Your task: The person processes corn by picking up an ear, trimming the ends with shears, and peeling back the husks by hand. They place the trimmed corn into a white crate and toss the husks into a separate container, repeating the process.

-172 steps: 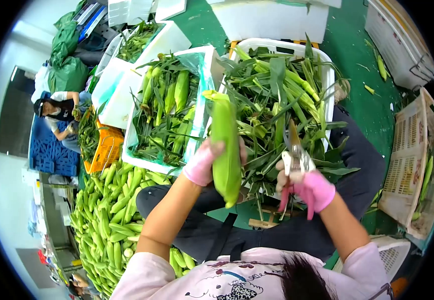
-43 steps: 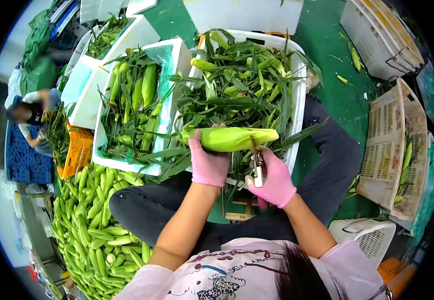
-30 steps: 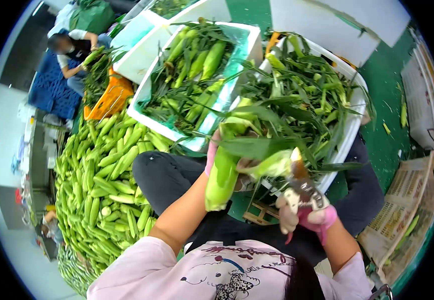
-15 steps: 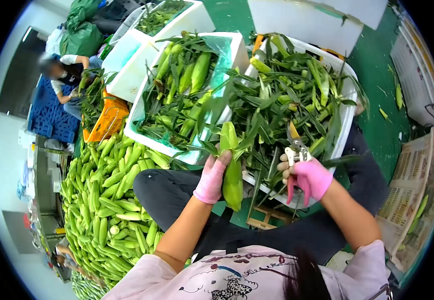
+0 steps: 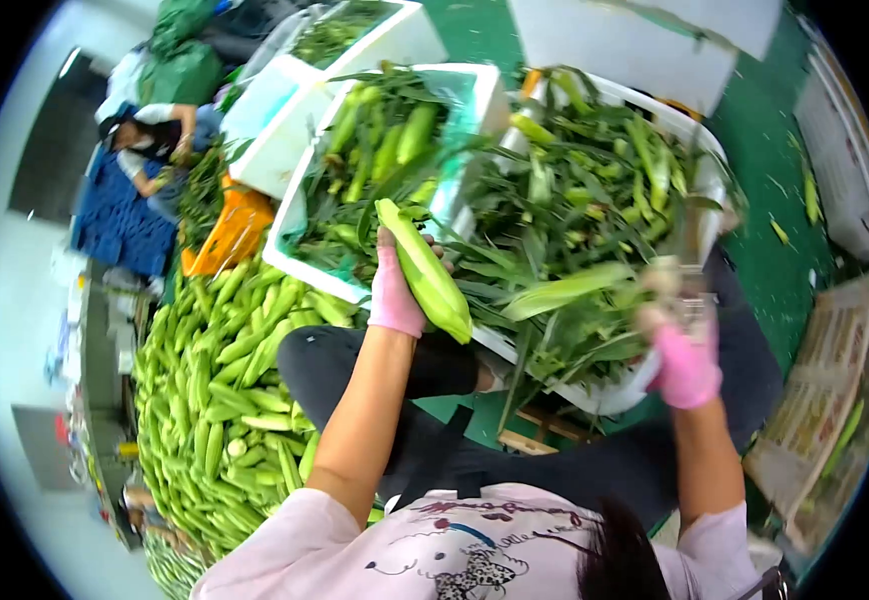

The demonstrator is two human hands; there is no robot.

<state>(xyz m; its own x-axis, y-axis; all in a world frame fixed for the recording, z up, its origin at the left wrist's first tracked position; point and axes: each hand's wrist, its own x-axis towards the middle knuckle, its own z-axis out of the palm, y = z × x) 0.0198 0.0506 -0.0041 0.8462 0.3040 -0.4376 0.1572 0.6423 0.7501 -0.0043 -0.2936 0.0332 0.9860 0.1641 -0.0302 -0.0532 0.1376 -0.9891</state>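
My left hand, in a pink glove with bare-looking grey fingertips, is closed around an ear of corn in a smooth, pale green husk. The ear slants over the near edge of the white foam box. My right hand, also in a pink glove, is smeared by motion above the right side of the white tub. It is closed on pruning shears, which show only as a pale blur. A stripped husk leaf stretches leftward from beside its fingers, over the tub.
The white tub brims with cut leaves. Left of it stands the foam box of corn and leaves. A big heap of husked-green corn lies at my left knee. Another person sits at the far left beside an orange crate.
My left hand has moved up and left with the corn, now with fewer loose leaves. My right hand has swung right, and a husk leaf has come away from the ear.
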